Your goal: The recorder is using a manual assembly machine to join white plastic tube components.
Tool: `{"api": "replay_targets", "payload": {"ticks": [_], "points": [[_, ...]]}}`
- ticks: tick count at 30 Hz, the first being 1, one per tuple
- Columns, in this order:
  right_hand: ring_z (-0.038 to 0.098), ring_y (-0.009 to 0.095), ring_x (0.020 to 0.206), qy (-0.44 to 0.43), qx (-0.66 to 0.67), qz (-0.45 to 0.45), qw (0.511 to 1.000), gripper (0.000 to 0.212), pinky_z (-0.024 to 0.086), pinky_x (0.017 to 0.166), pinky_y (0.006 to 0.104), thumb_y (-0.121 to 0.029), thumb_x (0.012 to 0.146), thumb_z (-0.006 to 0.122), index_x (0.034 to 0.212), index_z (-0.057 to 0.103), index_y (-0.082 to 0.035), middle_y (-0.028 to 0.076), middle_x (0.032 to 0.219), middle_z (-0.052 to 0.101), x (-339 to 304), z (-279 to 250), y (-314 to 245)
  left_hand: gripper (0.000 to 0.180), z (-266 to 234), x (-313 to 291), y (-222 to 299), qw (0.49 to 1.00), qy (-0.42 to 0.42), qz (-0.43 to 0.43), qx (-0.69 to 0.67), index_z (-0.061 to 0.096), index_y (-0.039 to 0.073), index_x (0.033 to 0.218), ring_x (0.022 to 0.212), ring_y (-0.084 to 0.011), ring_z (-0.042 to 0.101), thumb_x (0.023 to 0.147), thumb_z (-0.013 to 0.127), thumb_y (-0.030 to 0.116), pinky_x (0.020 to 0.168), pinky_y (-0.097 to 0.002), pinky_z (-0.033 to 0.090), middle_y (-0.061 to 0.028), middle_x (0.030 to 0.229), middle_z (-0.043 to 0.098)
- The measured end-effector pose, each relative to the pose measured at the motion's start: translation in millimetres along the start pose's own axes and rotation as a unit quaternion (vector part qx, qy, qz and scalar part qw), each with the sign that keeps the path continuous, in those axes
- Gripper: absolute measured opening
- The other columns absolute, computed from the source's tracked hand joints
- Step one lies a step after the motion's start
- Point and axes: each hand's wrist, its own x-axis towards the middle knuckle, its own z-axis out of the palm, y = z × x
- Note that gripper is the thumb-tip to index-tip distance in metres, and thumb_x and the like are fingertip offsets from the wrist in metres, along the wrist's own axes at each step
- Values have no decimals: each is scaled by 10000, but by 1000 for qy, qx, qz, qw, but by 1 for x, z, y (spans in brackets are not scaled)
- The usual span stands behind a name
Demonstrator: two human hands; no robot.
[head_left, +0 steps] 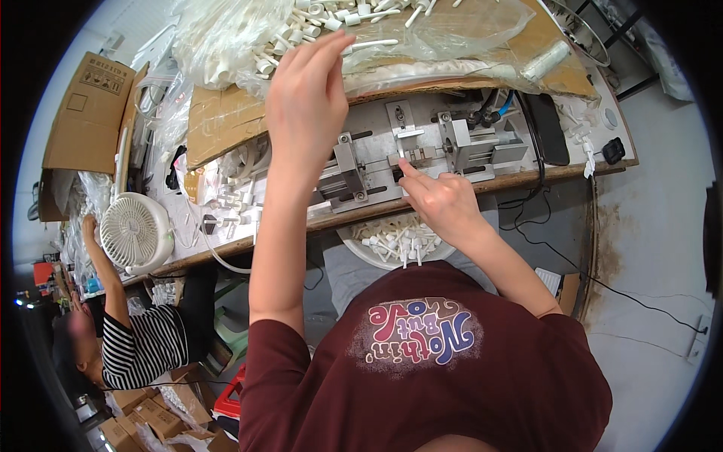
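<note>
Your left hand [305, 98] is raised at twelve o'clock, fingers loosely spread and curved, its fingertips reaching into the heap of small white plastic parts [331, 22] lying on clear plastic bags; whether it has pinched one, you cannot tell. Your right hand [440, 200] sits at three o'clock from it, fingers drawn together, index tip pressed on a small white piece at the metal jig [422, 143]. Just below, at six o'clock, a white bowl [354, 245] holds more parts. At nine o'clock stands a white fan [135, 232], beside a person in a striped shirt [143, 346].
</note>
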Motion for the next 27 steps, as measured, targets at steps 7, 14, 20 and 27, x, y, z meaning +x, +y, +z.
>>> {"api": "replay_targets", "payload": {"ticks": [7, 14, 20, 27], "points": [[609, 204, 526, 16, 21, 1, 1000, 198, 502, 534, 289, -77, 721, 757, 908, 693, -63, 74, 1184, 714, -3, 2, 2, 652, 30, 26, -48, 973, -203, 46, 99, 647, 220, 1310, 1022, -298, 667, 737, 537, -71, 881, -388, 543, -58, 1288, 650], [696, 219, 737, 12, 110, 4, 994, 238, 543, 653, 316, -145, 745, 780, 946, 696, -51, 66, 1213, 700, -10, -14, 0, 383, 22, 23, -44, 969, -209, 28, 132, 688, 193, 1223, 896, -259, 685, 862, 633, 79, 766, -364, 556, -29, 1064, 684], [706, 240, 880, -33, 205, -2, 978, 353, 564, 756, 349, -218, 753, 817, 1040, 697, -51, 79, 1201, 688, -15, -35, -12, 356, -10, 16, -2, 997, -29, -57, -50, 699, 147, 1219, 805, -161, 716, 866, 718, 107, 720, -282, 576, -48, 995, 706], [688, 227, 806, 231, 171, 0, 958, 396, 570, 666, 331, -72, 736, 798, 1116, 689, -42, 97, 1033, 675, 19, -64, -21, 362, -28, -30, 70, 795, -120, -309, -508, 649, -61, 1223, 920, -161, 699, 872, 720, -15, 771, -279, 582, -135, 1102, 711]]}}
